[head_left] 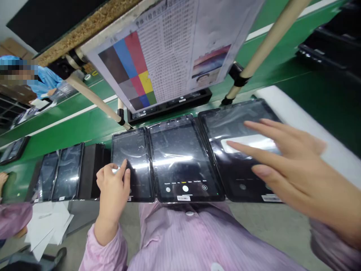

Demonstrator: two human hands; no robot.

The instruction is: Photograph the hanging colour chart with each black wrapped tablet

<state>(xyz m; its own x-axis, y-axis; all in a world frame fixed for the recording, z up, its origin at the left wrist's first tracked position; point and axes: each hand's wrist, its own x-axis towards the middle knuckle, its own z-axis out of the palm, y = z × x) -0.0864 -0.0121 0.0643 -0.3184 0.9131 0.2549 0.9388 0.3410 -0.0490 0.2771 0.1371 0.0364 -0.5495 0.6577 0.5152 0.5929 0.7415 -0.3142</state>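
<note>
Three dark tablets in clear film lie side by side before me. Over the left tablet is my left hand, with its index finger stretched out, the other fingers partly bent and nothing visibly gripped. A small white patch shows by its fingers; I cannot make out what it is. My right hand is spread open over the right tablet, its index fingertip at a white box on the screen. Whether either fingertip touches the glass is hard to tell. Between the hands, the middle tablet shows a camera screen with a round shutter button.
A printed sheet with colour blocks hangs on a pole frame above the green bench. Behind the tablets sits a black tray. White foam lies right; more tablets lie left. Another person is at far left.
</note>
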